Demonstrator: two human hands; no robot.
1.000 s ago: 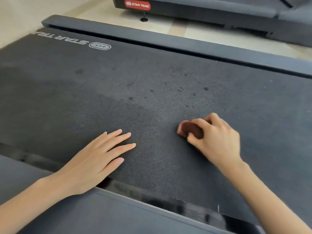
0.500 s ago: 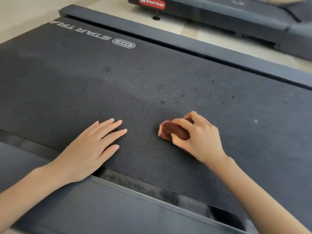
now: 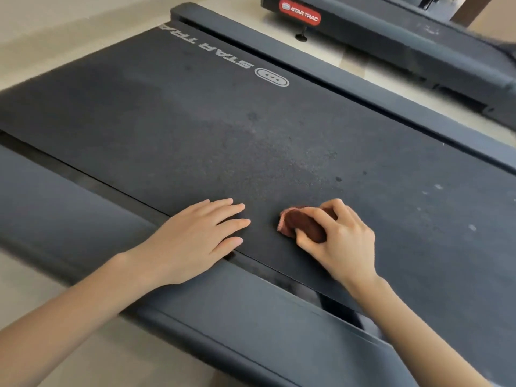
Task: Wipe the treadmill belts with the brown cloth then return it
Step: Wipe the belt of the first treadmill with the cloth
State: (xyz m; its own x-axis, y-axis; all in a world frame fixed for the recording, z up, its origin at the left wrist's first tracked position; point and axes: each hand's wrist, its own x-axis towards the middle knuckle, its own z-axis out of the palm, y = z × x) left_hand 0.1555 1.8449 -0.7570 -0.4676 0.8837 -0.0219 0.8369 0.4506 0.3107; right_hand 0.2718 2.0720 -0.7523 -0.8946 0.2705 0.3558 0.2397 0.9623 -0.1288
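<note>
Brown cloth [image 3: 296, 223] is being squeezed in a ball by the right hand [image 3: 340, 243] on the treadmill belt [image 3: 223, 141], the flat left hand [image 3: 192, 241] is being rested nearby, and spots [image 3: 338, 179] could be missed with so little cloth touching.

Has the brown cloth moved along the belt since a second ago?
Yes. The brown cloth slid left toward the STAR TRAC logo, passing the dark spot on the belt.
</note>
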